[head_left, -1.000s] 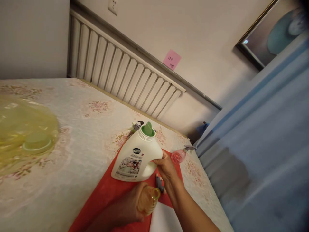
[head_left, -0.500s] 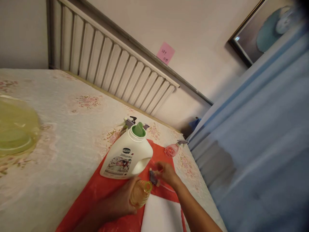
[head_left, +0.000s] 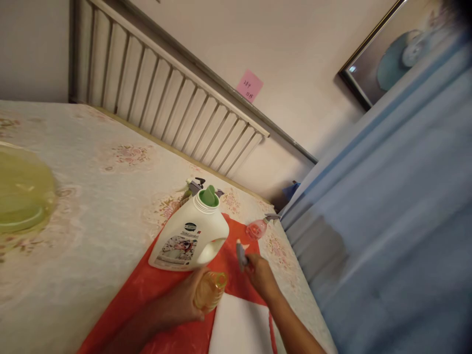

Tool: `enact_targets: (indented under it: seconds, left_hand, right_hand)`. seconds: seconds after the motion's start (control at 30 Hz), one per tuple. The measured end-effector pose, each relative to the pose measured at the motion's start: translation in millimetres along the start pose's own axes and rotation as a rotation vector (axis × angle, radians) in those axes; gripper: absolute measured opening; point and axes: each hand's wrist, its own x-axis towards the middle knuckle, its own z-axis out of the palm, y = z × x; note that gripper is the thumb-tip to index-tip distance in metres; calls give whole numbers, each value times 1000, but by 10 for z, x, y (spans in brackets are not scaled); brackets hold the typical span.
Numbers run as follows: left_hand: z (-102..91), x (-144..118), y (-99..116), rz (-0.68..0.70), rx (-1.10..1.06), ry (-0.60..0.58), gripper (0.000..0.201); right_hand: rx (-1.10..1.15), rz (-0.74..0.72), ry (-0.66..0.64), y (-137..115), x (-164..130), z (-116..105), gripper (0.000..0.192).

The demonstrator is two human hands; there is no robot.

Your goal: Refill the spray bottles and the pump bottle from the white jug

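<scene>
In my left hand (head_left: 184, 300) is a small clear yellow bottle (head_left: 210, 292), its mouth uncovered and tilted to the right. My right hand (head_left: 260, 273) grips a grey spray nozzle (head_left: 241, 254), held over the red cloth (head_left: 230, 275) and apart from the bottle. Just beyond my left hand stands a large white detergent jug (head_left: 191, 236). The jug has no cap on, and a green spout (head_left: 209, 195) shows inside its neck. A white sheet (head_left: 239, 327) lies on the red cloth between my forearms.
A pink spray bottle (head_left: 257, 228) is at the cloth's far right. Behind the jug another grey spray head (head_left: 195, 185) shows, its bottle mostly hidden. At the left sits a yellow translucent basin (head_left: 24, 191) on the floral tablecloth (head_left: 106, 216). A blue curtain (head_left: 383, 196) hangs along the right side.
My right hand has picked up the spray nozzle from the red cloth and raised it. My left hand keeps holding the yellow bottle. The view has shifted slightly.
</scene>
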Motion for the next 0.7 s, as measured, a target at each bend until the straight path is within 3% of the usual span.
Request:
enact_targets:
  seconds: [0.2,0.23,0.27,0.33,0.4,0.53,0.7]
  left_hand:
    - [22,-14,33,-11,-60,-1,84]
    - [27,-20,43,-14,-60,0,81]
    - [31,-26,48,-15,-62,3,79]
    - [34,-36,40,-10,-78,5,77]
    - [33,-42,23,-3,-99,-4,78]
    - [31,-47,49,-4,-141,-8,75]
    - [47,-45,130,0,-218,-41,69]
  right_hand:
    - [330,-92,207,-410,-55,-817,25]
    - [416,-107,251,-506,-94,-892,28]
    - [640,-112,298,-604,-137,-941,28]
    - [926,-118,302,-790,-216,-972,29]
    - [1055,-116,285,-934,-273,-940,30]
    - [1095,-97,244,-1066,-307,-799,31]
    - [1001,-64,192,-1060,-299,-566,27]
